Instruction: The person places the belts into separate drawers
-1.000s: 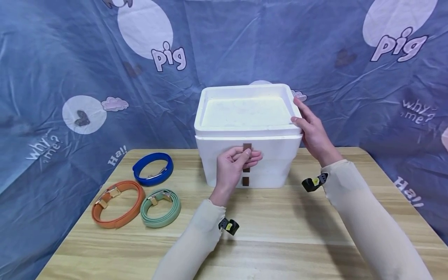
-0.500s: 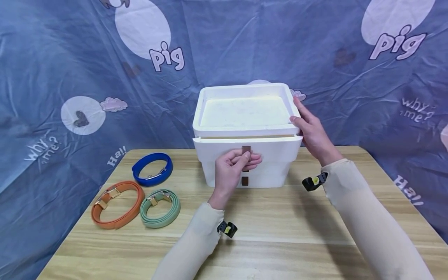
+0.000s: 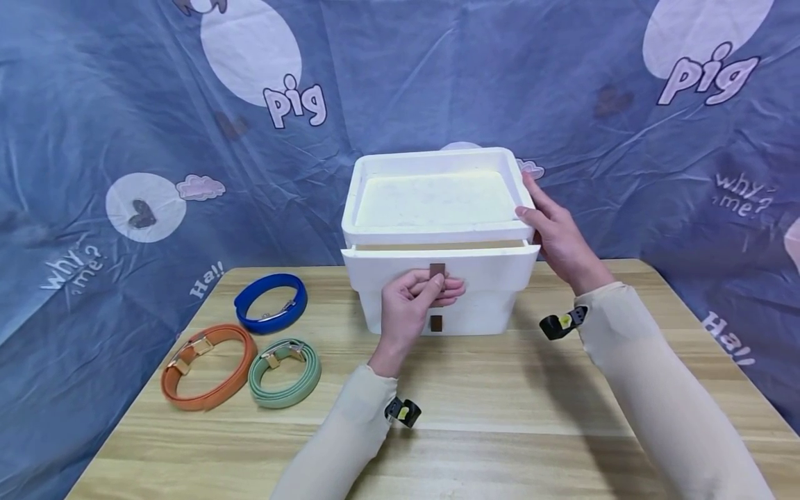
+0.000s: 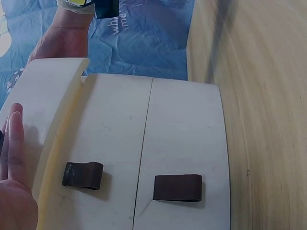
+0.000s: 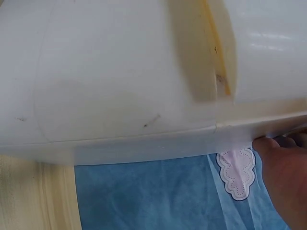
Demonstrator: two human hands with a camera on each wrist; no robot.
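Observation:
A white drawer box (image 3: 437, 232) with a shallow recessed top stands at the back of the table. Its top drawer (image 3: 500, 267) is partly out, leaving a gap under the rim. My left hand (image 3: 409, 302) pinches the brown pull tab (image 3: 437, 269) on that drawer between thumb and fingers. In the left wrist view, two more tabs show on the lower drawers: a middle tab (image 4: 83, 176) and a bottom tab (image 4: 178, 187). My right hand (image 3: 562, 236) grips the box's upper right edge, thumb over the rim; in the right wrist view the same hand (image 5: 283, 172) appears at the side.
Three coiled belts lie on the table's left: a blue belt (image 3: 248, 305), an orange belt (image 3: 237, 378) and a green belt (image 3: 312, 375). The wooden table (image 3: 487, 430) extends in front of the box. A blue printed cloth (image 3: 400, 76) hangs right behind.
The top drawer has slid outward toward me, with my left hand on its tab, and the gap beneath the rim has widened. My right hand keeps its grip on the edge.

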